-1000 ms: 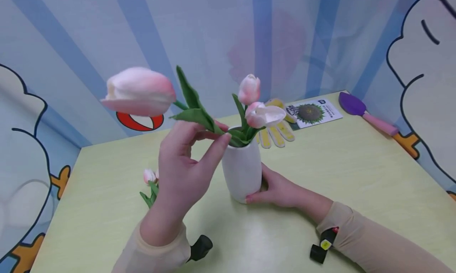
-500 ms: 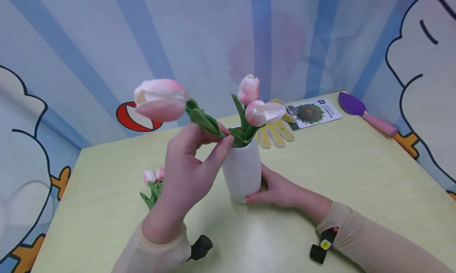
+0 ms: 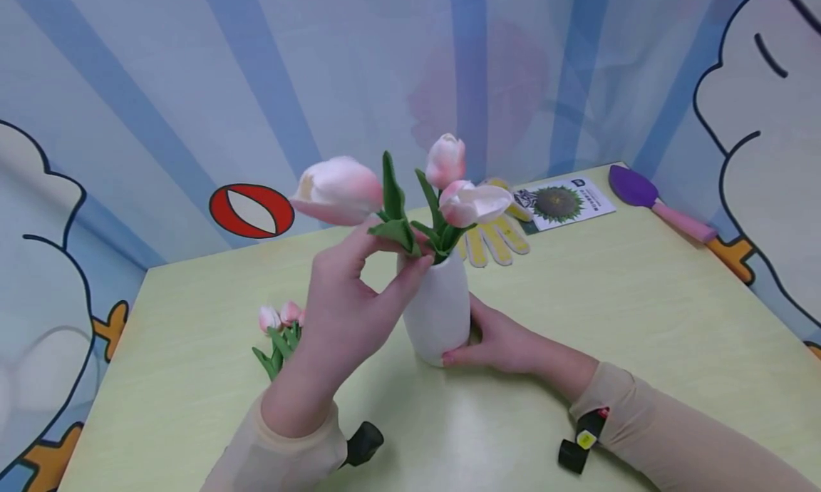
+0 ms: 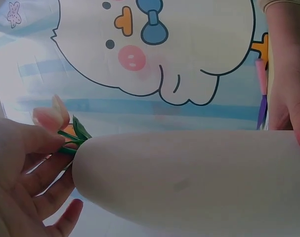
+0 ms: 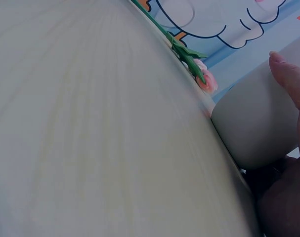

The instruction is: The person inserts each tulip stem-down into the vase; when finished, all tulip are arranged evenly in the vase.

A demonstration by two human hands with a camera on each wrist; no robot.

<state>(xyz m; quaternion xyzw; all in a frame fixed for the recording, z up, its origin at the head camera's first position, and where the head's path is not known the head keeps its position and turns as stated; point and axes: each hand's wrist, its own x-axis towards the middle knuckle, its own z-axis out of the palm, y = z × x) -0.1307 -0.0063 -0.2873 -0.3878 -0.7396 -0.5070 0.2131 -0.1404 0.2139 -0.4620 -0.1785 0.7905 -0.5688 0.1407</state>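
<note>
A white vase stands upright on the table, with two pink-white tulips rising from its mouth. My left hand pinches another pink tulip by its leafy lower part at the vase's left rim, its bloom leaning left. The left wrist view shows the fingers right at the mouth of the vase, by green stems. My right hand grips the vase low on its right side; its thumb lies across the base in the right wrist view.
More tulips lie on the table at the left, partly behind my left forearm. Behind the vase are a yellow-and-white glove and a sunflower card. A purple spade with a pink handle lies at the back right.
My left hand has moved right and slightly down with its tulip, bringing the bloom closer to the two in the vase. The right hand and vase have stayed in place.
</note>
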